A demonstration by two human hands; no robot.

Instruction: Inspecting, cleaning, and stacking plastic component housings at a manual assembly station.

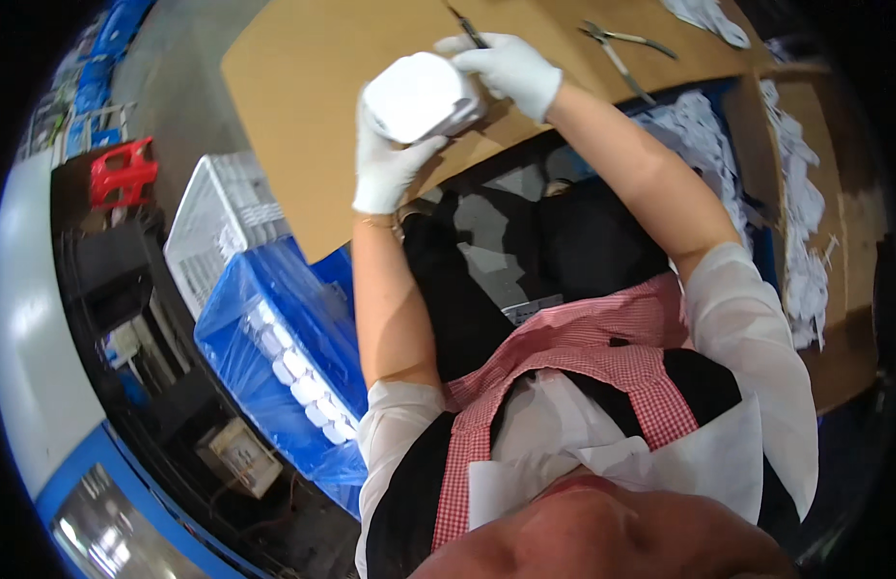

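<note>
My left hand [388,172], in a white glove, is wrapped round the side of a white rounded-square plastic part [416,96]. The part is tilted above the cardboard table top, its smooth broad face turned up. Beside it, my right hand [515,73], also gloved in white, grips a slim dark tool with a pointed tip [469,27]. That tip points up and away from the part; its exact kind is too small to tell. Bent right fingertips come close to the part's far edge; whether they touch it I cannot tell.
Pliers [621,60] lie on the cardboard-covered table [313,92] to the right. Cartons of white pieces [803,212] stand right. At left are a blue-lined crate [245,338] with several white parts, a white crate [202,217], a red stool [124,174] and a machine [28,318].
</note>
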